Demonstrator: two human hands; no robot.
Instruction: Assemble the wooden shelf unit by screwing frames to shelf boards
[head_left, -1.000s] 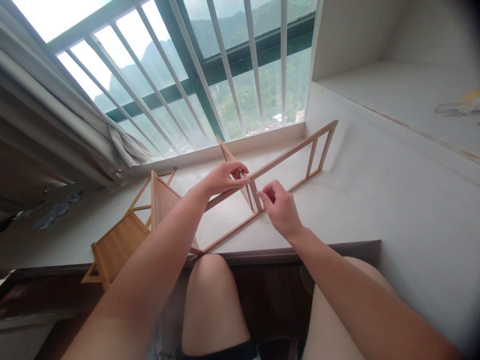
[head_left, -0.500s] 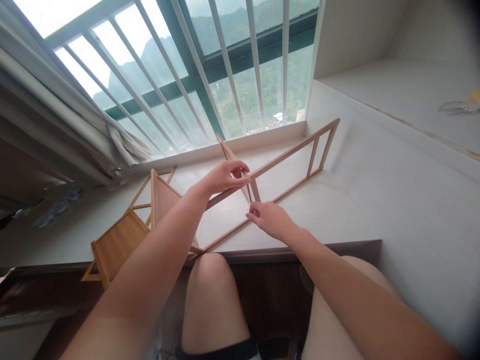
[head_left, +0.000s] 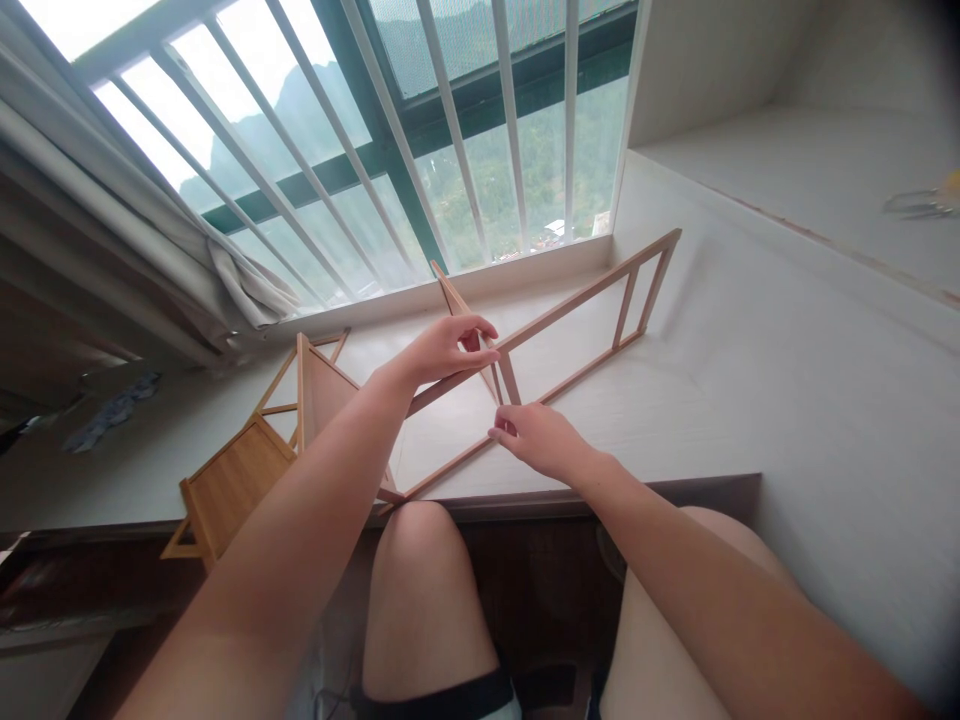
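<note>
A light wooden frame (head_left: 570,303) with side rails and crossbars lies on its side on the white ledge. A thin board (head_left: 448,288) stands across its middle, seen nearly edge-on. My left hand (head_left: 456,345) is closed at the upper rail, thumb and fingers pinching where the board meets the frame. Lower down, my right hand (head_left: 536,435) has its fingers curled around the bottom end of that joint, close to the lower rail. What exactly lies between its fingertips is hidden. Another board (head_left: 322,385) of the frame stands to the left, partly behind my left forearm.
A darker yellow-brown wooden piece (head_left: 240,475) with a panel and bars rests at the left, overhanging the ledge (head_left: 675,420). A barred window (head_left: 465,150) is behind, a curtain (head_left: 150,220) at left. A metal tool (head_left: 919,203) lies on the right shelf.
The view has shifted very slightly. Both hands keep their places on the wooden frame, and the frame stays where it was.
</note>
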